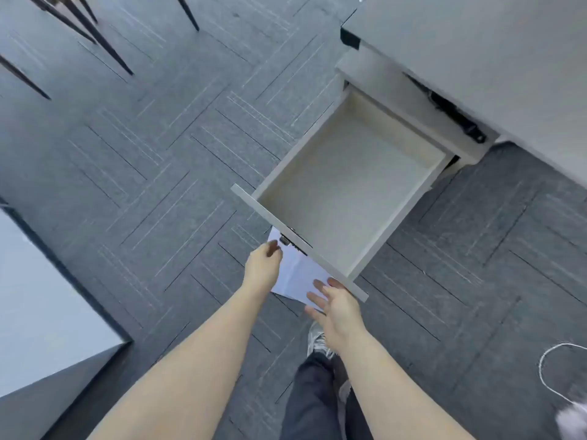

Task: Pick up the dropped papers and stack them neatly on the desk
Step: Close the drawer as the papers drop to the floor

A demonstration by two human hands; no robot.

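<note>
White papers (297,276) show just below the front panel of an open drawer (346,192), over the grey carpet; part of them is hidden behind the panel. My left hand (263,268) grips their left edge, fingers curled around it. On the right side my right hand (333,304) lies against the papers with its fingers spread; whether it grips them I cannot tell. The grey desk (476,52) fills the upper right, with the drawer pulled out from under it.
The drawer has nothing inside. Dark chair legs (95,36) stand at the top left. A pale furniture top (41,312) fills the lower left. A white cable (552,373) loops on the carpet at the lower right. My shoe (317,342) and dark trouser leg are below my hands.
</note>
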